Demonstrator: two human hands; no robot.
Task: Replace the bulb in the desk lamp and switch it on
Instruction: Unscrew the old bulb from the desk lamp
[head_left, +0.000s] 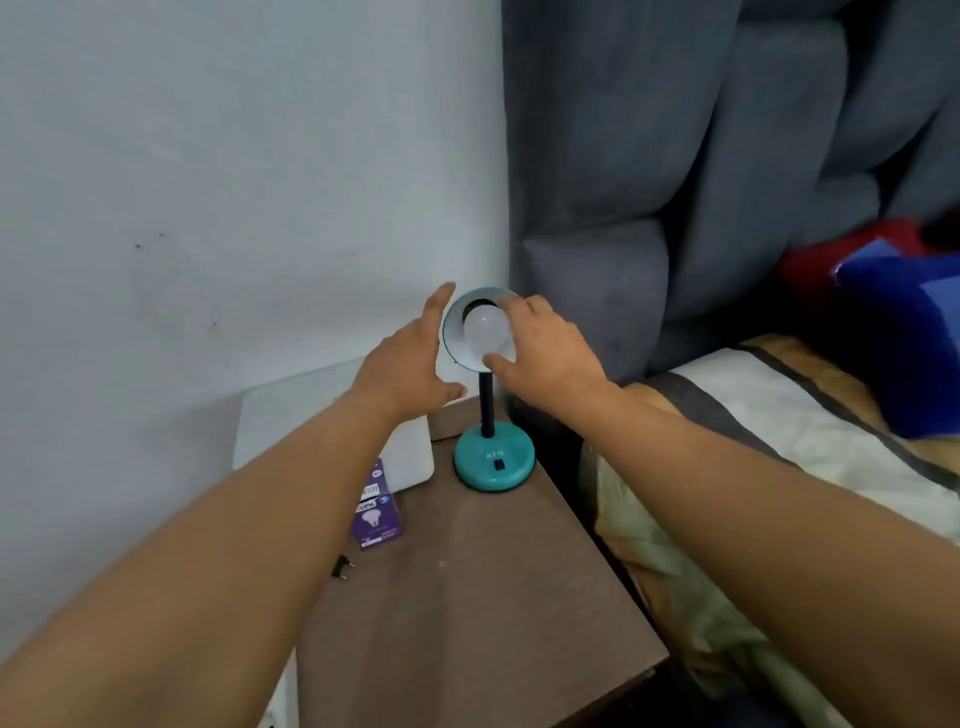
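Forearms: two bare forearms reach from the near edge toward the far corner of the brown wooden bedside table (483, 597)
Left hand (410, 364): open, fingers spread, held just left of the lamp's shade; whether the fingertips touch the rim I cannot tell
Right hand (545, 348): fingers and thumb closed around the round frosted white bulb (485, 330), thumb under it, fingers over the top
Bulb location: seated in the mouth of the teal, white-lined metal shade (456, 332), which is tilted to face the camera
Lamp: small teal desk lamp with a black stem (487, 405) and a round teal base (493, 462), standing at the far right of the table, beside the grey upholstered headboard (649, 208)
Switch: black rocker switch (499, 464) on the near face of the base, untouched
Bulb look: smooth, matt, unlit, roughly globe-shaped
Other items: purple cardboard bulb box (376, 512) lying to the left of the base; a black two-pin plug (343, 564) lies loose nearer the camera, so the lamp looks unplugged
Step in hand: probably turning the bulb in its socket; unscrewing or tightening cannot be told
Next move calls for: a light even twist with the shade steadied, so the lamp does not tip
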